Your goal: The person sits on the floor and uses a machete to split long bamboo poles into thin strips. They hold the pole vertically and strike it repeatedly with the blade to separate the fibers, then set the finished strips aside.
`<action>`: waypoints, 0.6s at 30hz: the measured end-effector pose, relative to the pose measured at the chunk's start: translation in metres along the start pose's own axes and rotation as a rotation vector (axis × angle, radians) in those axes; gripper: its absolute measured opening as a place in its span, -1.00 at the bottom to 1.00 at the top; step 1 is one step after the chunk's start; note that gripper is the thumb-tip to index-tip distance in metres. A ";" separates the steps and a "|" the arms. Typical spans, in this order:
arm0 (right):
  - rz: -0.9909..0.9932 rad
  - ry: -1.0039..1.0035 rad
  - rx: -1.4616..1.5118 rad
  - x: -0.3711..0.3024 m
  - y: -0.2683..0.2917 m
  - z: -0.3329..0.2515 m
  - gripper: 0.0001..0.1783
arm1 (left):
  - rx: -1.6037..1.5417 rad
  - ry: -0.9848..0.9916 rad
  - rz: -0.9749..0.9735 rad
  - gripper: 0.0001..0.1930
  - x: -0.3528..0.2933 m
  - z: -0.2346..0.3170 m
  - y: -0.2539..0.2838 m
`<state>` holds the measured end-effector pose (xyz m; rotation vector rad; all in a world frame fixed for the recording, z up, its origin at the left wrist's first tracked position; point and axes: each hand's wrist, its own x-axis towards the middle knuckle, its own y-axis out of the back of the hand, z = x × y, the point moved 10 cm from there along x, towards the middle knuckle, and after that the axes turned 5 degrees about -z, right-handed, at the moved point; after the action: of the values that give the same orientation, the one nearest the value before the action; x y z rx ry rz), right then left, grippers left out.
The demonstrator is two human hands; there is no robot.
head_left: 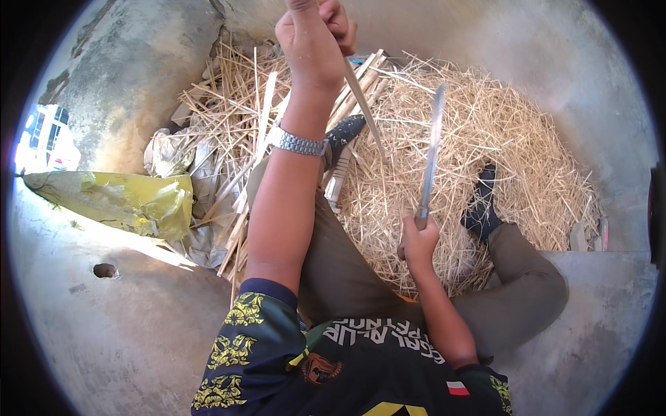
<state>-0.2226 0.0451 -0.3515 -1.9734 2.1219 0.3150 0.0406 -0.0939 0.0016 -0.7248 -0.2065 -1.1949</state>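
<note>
My left hand point(316, 48) is raised at the top of the view, its fingers closed around a long, thin bamboo strip point(364, 107). That strip slants down to the right, its lower end over the pile of shavings; the upper part is hidden by the hand. In my right hand point(419, 243), lower and to the right, is the handle of a long knife point(433, 139) with its blade pointing up and away from me. Blade and strip are apart.
Pale shavings point(416, 187) heap between my outstretched legs, against a concrete wall point(485, 35). Cut strips point(267, 104) and crumpled sacking lie left of them. A yellow sack point(139, 201) hangs at far left, above a round hole point(105, 270) in the concrete.
</note>
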 end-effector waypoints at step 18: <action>-0.016 0.077 -0.065 -0.003 -0.004 -0.015 -0.76 | 0.156 -0.121 -0.009 -0.30 -0.004 0.016 -0.005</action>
<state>-0.2192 0.0427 -0.3366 -2.0702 2.1672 0.3136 0.0386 -0.0824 0.0134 -0.6600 -0.4001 -1.1307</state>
